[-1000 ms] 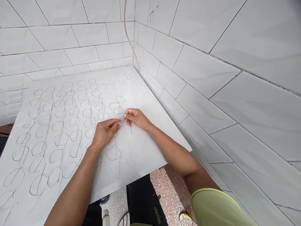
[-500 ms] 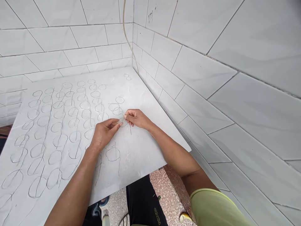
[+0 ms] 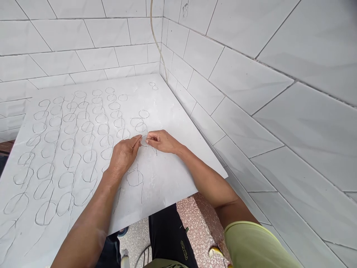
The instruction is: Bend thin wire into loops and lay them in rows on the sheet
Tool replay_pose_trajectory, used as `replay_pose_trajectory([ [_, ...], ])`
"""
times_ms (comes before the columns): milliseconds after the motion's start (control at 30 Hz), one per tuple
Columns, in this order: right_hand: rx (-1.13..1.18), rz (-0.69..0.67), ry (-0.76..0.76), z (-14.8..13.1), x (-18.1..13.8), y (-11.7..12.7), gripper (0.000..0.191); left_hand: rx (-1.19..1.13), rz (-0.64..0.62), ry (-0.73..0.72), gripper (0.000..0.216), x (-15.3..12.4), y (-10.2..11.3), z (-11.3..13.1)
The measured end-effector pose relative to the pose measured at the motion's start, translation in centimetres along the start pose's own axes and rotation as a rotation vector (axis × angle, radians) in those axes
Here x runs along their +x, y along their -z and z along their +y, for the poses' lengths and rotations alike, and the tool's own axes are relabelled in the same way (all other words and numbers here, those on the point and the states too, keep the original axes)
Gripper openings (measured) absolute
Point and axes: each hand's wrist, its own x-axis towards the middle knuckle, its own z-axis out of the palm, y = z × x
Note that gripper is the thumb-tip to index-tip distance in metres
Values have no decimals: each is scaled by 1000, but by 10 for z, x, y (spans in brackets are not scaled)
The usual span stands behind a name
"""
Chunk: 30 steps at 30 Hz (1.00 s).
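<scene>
1. In a room corner, white glazed wall tiles (image 3: 245,82) rise behind a white marble-patterned worktop (image 3: 170,175).
2. Across the worktop's left part, wire loops (image 3: 69,137) lie in rows, many with straight stems; a separate wire loop (image 3: 134,178) lies just below the left hand (image 3: 124,154).
3. The left hand is curled, its fingertips closed, just beside the right hand (image 3: 163,141); whether it grips the wire is unclear.
4. Between both hands, a thin wire piece (image 3: 144,141) is pinched by the right hand's thumb and fingers, its ends too fine to follow.
</scene>
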Motion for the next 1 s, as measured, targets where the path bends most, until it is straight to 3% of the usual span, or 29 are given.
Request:
replay_pose_trajectory([
  [167, 105, 50, -89, 1, 4, -5, 25, -24, 70, 42, 37, 0, -5, -5],
  [300, -33, 192, 2, 7, 6, -16, 27, -20, 80, 61, 38, -2, -12, 1],
  [433, -9, 279, 15, 10, 8, -21, 29, -245, 115, 214, 41, -1, -13, 13],
  [533, 257, 213, -55, 7, 11, -15, 29, -525, 142, 381, 43, 3, -8, 19],
  [667, 502, 99, -132, -1, 12, -3, 48, -711, 243, 500, 43, 7, -1, 15],
  [733, 526, -11, -173, -4, 10, -1, 56, -695, 281, 527, 41, 7, 0, 12],
  [833, 516, -182, -188, -3, 8, -2, 53, -523, 309, 514, 36, 8, 2, 13],
  [900, 513, -217, -174, 0, 8, -5, 47, -451, 307, 510, 32, 9, 4, 15],
  [1000, 480, -213, -146, 5, 9, -7, 39, -547, 221, 581, 29, 11, 10, 18],
])
